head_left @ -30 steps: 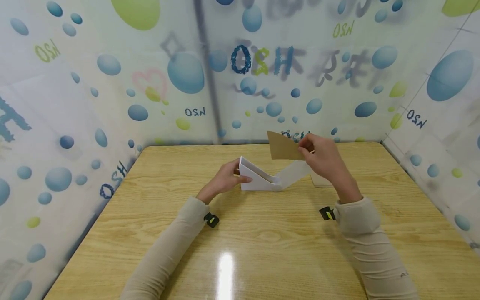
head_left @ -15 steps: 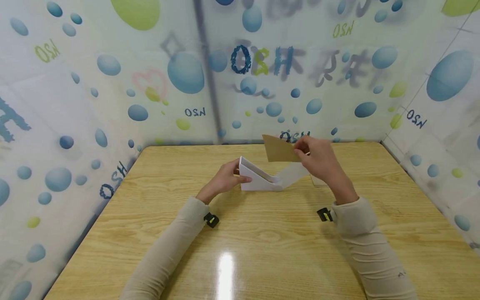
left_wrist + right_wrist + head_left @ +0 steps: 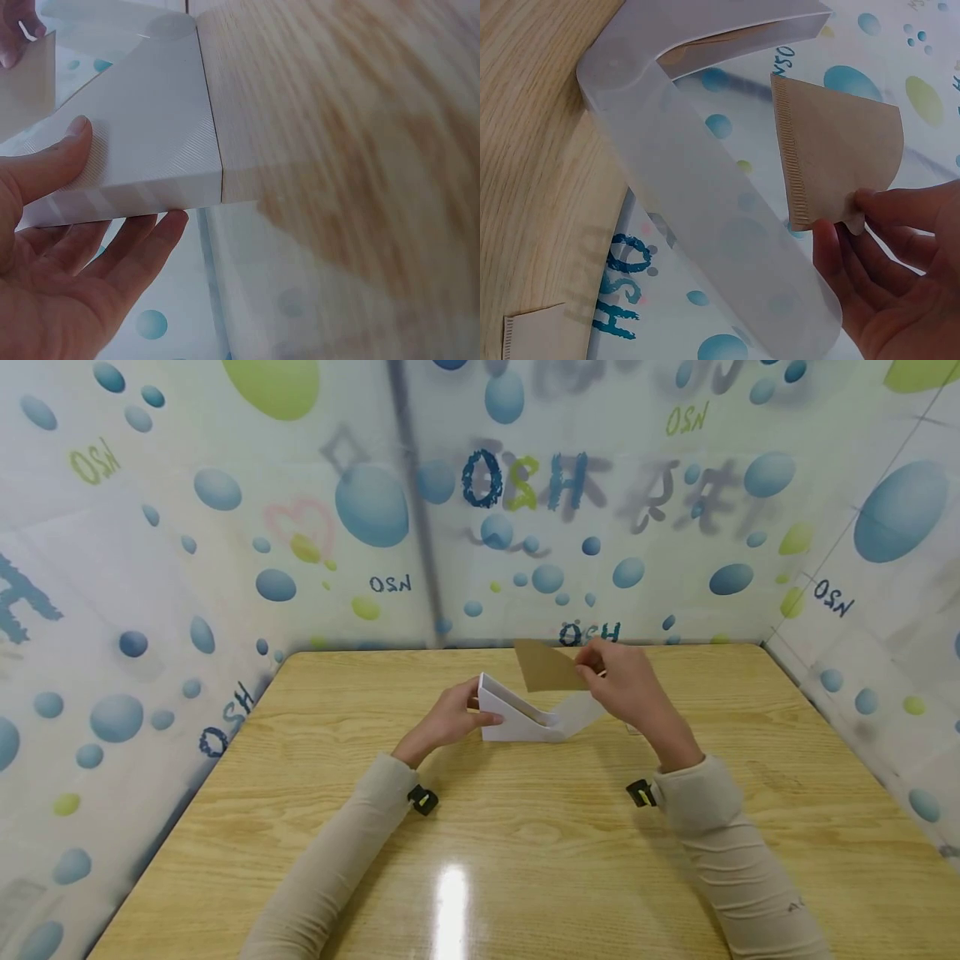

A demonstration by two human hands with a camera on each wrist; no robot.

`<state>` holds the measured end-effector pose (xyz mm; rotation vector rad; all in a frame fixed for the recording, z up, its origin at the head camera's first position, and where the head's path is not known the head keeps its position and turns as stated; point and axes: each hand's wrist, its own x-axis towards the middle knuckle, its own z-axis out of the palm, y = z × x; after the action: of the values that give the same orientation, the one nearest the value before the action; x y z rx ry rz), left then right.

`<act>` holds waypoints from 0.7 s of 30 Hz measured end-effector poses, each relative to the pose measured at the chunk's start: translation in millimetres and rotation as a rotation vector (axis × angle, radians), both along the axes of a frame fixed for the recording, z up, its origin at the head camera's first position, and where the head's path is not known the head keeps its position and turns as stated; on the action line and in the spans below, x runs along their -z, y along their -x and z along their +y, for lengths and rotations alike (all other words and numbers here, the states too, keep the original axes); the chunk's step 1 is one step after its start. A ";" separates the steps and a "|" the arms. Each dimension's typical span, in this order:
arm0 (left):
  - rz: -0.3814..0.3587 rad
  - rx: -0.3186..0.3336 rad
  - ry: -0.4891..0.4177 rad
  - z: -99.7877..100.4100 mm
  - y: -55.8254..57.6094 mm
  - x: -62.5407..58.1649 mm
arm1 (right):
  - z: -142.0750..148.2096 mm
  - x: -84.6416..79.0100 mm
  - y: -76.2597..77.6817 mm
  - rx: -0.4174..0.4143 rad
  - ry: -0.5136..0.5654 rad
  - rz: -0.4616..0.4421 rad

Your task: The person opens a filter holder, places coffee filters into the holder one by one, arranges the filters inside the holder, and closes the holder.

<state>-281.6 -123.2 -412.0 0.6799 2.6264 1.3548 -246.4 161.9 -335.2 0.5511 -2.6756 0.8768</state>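
1. The left hand [image 3: 452, 714] grips the tall end of a white holder [image 3: 516, 720], its thumb lying on the near side wall and its fingers reaching round behind the end; the grasp is as wide as the holder is thick.
2. The holder stands on the wood-grain counter [image 3: 525, 843], near the far edge, with its top sloping down from the left to a low right end.
3. A translucent lid [image 3: 720, 210] joins that low end and slants up to the right, standing open.
4. Brown paper [image 3: 727, 41] shows inside the holder's slot.
5. The right hand [image 3: 630, 683] pinches 1 brown paper filter [image 3: 546, 668] between thumb and fingertips, almost closed on its edge.
6. That filter is in the air above the lid, apart from the holder; the right wrist view shows a crimped strip along 1 side and a curved edge opposite.
7. Another brown piece [image 3: 536, 330] with a crimped side lies on the counter, mostly hidden behind the right hand in the head view.
8. Both forearms wear pale sleeves [image 3: 337, 860], each with 1 black device [image 3: 423, 800] at the wrist.
9. Behind the counter hangs a pale sheet [image 3: 480, 560] printed with blue and green spots.
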 end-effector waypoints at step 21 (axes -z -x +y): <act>-0.004 -0.003 0.000 0.3 0.5 -0.1 | -11.3 8.7 4.4 -0.027 -0.029 0.007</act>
<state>-282.2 -122.8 -411.8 0.6731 2.6251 1.3558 -250.7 150.6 -344.0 0.5974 -2.6845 0.8426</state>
